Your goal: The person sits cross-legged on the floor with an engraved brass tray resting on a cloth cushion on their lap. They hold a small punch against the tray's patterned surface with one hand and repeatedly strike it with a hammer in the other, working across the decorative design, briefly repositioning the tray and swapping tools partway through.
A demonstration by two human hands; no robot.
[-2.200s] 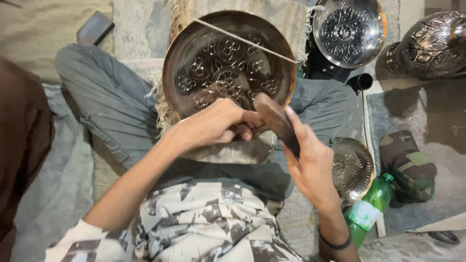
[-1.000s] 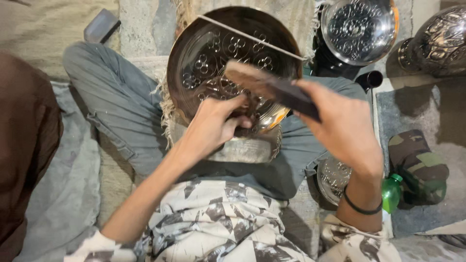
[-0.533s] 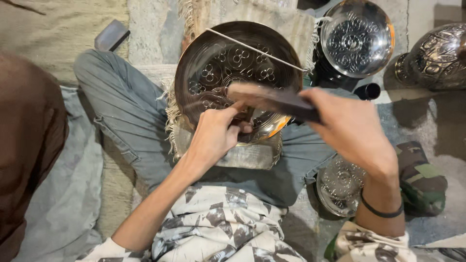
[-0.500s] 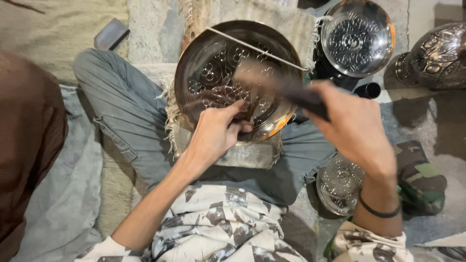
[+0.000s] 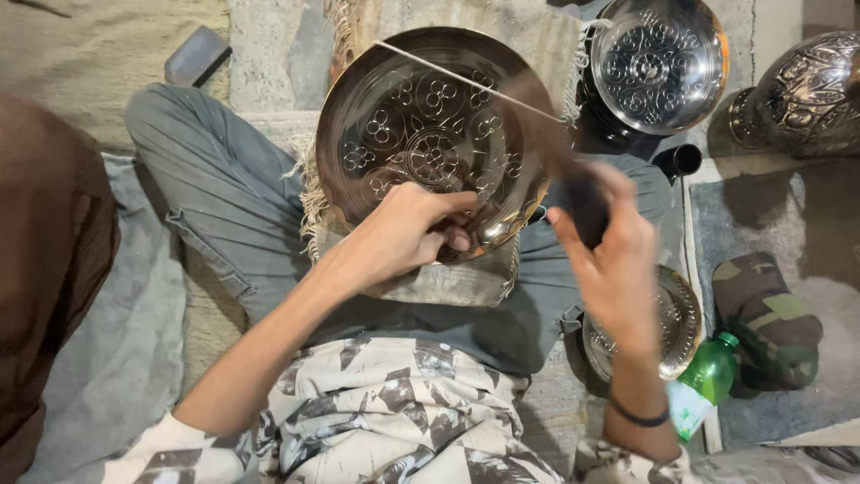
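The engraved metal plate [image 5: 430, 143] is propped on a block on the lap. A small tool, mostly hidden, is pinched against its lower rim by the closed left hand [image 5: 408, 235]. A blurred dark mallet [image 5: 573, 184] is gripped by the right hand [image 5: 614, 269]. Floral motifs are cut across the centre; the rim band appears partly unworked.

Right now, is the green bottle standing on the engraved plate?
No, the green bottle lies on the floor by the right hand, away from the plate.
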